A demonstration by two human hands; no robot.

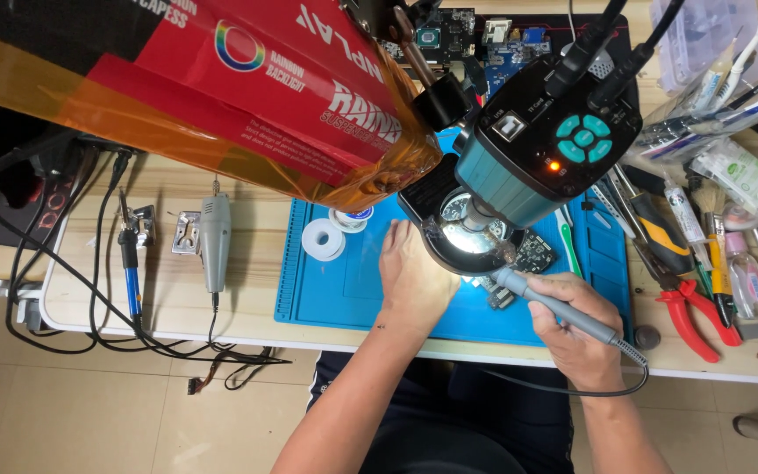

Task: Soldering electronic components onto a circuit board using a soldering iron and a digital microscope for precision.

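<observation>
Blue mat (344, 298) | right hand (576, 338) grip holds soldering iron (554, 307) | left hand (414, 276) flat, grip wide, beside circuit board (532, 250)

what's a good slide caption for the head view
Right hand holds a soldering iron beneath a microscope camera, left hand on blue mat.

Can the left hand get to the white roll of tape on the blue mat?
Probably yes: the left hand rests on the blue mat, the white tape roll lies just beside it, nothing between them.
</observation>
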